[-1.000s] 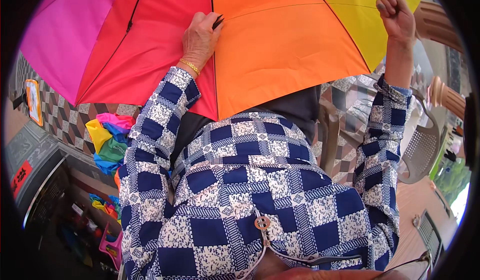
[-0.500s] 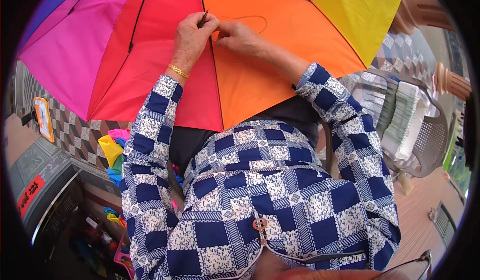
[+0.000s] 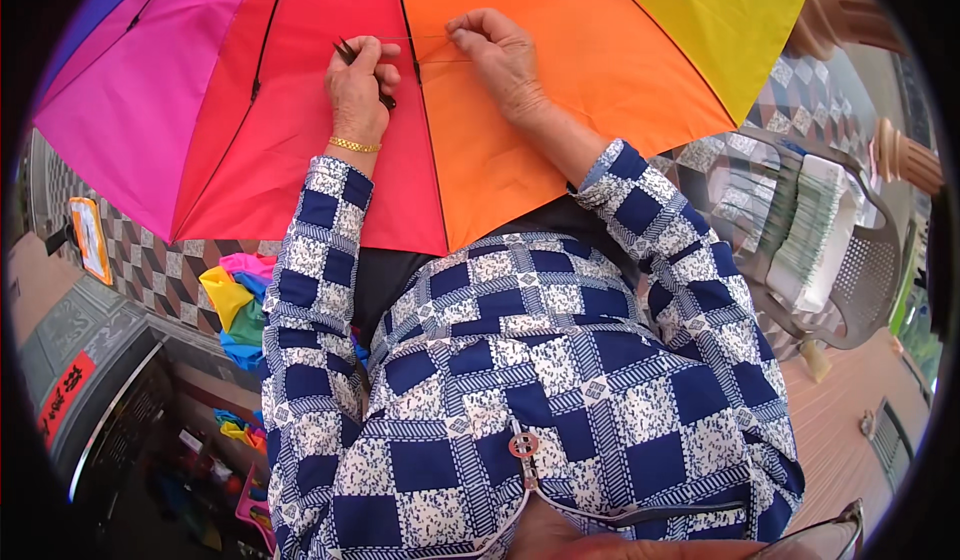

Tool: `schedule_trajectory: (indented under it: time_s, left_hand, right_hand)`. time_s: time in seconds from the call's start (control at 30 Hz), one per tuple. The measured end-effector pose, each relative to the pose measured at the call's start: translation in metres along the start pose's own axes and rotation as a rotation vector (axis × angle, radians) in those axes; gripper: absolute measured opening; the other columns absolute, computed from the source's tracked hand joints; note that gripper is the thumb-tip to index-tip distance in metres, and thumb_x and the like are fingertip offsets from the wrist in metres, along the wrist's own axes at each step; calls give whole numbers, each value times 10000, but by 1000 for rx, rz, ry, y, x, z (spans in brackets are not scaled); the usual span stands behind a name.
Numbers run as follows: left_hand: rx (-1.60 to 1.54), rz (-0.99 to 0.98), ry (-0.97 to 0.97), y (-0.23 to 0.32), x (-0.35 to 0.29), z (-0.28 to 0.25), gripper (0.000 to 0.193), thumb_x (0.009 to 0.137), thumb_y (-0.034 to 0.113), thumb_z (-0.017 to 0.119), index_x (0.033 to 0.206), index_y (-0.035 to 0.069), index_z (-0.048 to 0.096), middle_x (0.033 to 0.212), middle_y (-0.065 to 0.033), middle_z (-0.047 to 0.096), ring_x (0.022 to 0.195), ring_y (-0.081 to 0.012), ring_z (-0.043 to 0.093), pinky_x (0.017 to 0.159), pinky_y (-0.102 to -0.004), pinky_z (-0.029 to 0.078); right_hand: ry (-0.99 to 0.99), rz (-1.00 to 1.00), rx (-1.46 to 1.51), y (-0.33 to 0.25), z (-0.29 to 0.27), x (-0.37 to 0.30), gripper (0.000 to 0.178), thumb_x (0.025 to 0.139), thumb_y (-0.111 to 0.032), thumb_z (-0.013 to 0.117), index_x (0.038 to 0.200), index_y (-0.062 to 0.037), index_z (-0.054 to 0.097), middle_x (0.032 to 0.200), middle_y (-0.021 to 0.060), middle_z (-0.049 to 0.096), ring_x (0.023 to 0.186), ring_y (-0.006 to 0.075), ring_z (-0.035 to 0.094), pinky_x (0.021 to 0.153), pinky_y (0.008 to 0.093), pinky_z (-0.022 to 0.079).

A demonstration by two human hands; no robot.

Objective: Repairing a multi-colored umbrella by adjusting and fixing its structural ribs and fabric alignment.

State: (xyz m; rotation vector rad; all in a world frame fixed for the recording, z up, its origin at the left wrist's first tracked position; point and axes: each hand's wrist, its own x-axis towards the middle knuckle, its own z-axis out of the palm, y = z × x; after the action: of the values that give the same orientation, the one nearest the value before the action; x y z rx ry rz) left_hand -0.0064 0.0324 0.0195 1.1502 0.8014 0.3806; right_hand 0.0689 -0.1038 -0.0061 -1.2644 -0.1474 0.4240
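A multicoloured umbrella [image 3: 330, 190] lies spread over my lap, its canopy panels running from purple through pink, red and orange to yellow. Dark ribs [image 3: 265, 50] cross it. Over the red panel, my left hand [image 3: 355, 95] is closed around what look like small black thread snips [image 3: 347, 53], their ends poking out either side. My right hand [image 3: 505, 65], above the orange panel, pinches a fine thread [image 3: 425, 38] that stretches across to my left fingertips. Any needle in the right fingers is too small to make out.
To the right stands a grey-brown plastic chair [image 3: 860, 290] bearing a stack of white, green-edged bundles [image 3: 815, 230]. Bright folded fabric [image 3: 240, 305] lies low at the left, near an orange-framed sign [image 3: 90, 240]. A pink basket [image 3: 255, 505] sits below.
My hands, close together before, have moved apart: the left went left and down, the right went right. The thread's loose loop is now drawn out between them.
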Motion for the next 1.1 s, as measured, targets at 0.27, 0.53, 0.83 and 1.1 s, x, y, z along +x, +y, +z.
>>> schedule_trajectory:
  time_s: [0.27,0.53,0.83,1.1]
  left_hand:
    - [364,120,-80,-9,-2,-3,117,853,108,567,761,50,524,634,13,499,506,-33,419,456,-199,348]
    - [590,257,-93,-13,1,-5,161,822,109,582,720,7,510,617,40,439,579,-43,393,533,-215,378]
    - [946,354,-93,-6,-7,7,194,780,158,632,710,11,528,562,-46,512,550,-140,524,552,-292,437]
    - [1316,668,91,-17,-18,-2,263,748,155,658,929,47,501,884,-152,579,724,-350,604,612,-432,483]
  right_hand:
    - [78,315,628,-67,-70,39,96,931,-59,423,986,-21,492,900,93,589,851,191,605,826,277,468]
    - [-71,282,516,-88,-143,80,36,899,-145,508,866,-143,492,632,-7,472,463,94,383,417,236,336]
    - [-437,330,971,-88,-173,84,7,897,-135,497,893,-137,491,620,-12,460,420,80,352,372,218,294]
    - [76,106,221,-138,-108,19,25,910,-143,489,899,-121,495,619,-9,450,428,82,365,383,220,309]
